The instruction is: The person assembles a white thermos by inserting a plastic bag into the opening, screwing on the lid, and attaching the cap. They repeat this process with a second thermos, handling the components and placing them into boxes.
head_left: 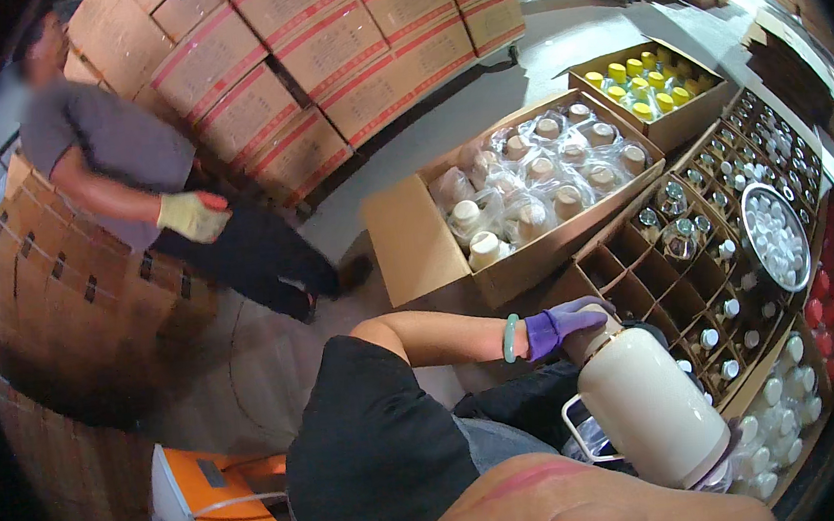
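Observation:
A cream insulated jug [644, 404] with a looped side handle lies tilted across in front of me. My left hand [564, 327], in a purple glove with a green bangle at the wrist, is closed round the jug's narrower lid end. At the wide base, my right hand [716, 475] holds the jug, with only a bit of purple glove showing and most of its fingers hidden. Just beyond the jug is a divided carton [633, 268] with cardboard cells, some holding glass bottles with white or clear tops.
An open carton [526, 271] holds several plastic-wrapped jugs. Behind it stands a box of yellow-capped bottles [646, 86]. A round metal tray [776, 237] of small clear pieces rests on the bottles at right. A person [126, 176] in work gloves stands left by stacked cartons [343, 61]; an orange-and-white box [226, 511] stands low left.

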The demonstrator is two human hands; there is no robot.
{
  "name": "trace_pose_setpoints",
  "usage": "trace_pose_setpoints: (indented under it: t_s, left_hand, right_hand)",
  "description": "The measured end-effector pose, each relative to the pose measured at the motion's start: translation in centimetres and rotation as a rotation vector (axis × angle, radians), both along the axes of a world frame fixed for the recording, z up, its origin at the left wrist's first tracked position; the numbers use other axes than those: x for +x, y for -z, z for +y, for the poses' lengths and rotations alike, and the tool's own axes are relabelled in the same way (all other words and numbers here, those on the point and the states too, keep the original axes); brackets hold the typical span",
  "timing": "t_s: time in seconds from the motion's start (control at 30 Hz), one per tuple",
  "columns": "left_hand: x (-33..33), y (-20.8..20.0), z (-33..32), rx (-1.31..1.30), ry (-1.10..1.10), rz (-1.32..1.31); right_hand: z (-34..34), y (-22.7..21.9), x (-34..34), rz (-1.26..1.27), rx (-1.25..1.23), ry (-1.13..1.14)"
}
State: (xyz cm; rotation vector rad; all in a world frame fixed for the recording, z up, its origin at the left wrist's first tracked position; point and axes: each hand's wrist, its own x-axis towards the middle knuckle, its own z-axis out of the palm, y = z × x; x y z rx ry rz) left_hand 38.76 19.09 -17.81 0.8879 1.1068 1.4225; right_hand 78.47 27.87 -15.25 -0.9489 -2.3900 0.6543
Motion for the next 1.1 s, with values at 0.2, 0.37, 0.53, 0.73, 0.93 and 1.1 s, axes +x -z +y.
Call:
trace_pose_setpoints:
  t_s: [0.2,0.37,0.53,0.73,0.93,1.1]
  left_hand:
    - [1.2,0.2,-0.2,-0.544,-0.026,-0.766]
    - [0.7,4.1,-1.9,-0.691,-0.089,-0.729]
    - [1.1,4.9,-1.0,-0.689,-0.089,-0.515]
    - [1.2,5.7,-0.5,-0.689,-0.049,-0.499]
    - [1.4,5.2,0.1,-0.752,-0.085,-0.411]
    - [0.1,9.4,-3.7,-0.213,-0.088,0.241]
  right_hand:
    - [-0.9,-0.8,0.2,0.001,0.014,-0.005]
    - [-1.7,-5.5,-1.9,-0.006,0.046,-0.119]
    - [-0.9,-0.2,0.5,-0.002,0.023,0.010]
    - [0.0,4.1,2.4,0.198,-0.160,0.017]
    - [-2.0,3.1,1.8,0.067,-0.137,0.185]
    - [-1.9,5.5,2.0,0.018,-0.095,0.194]
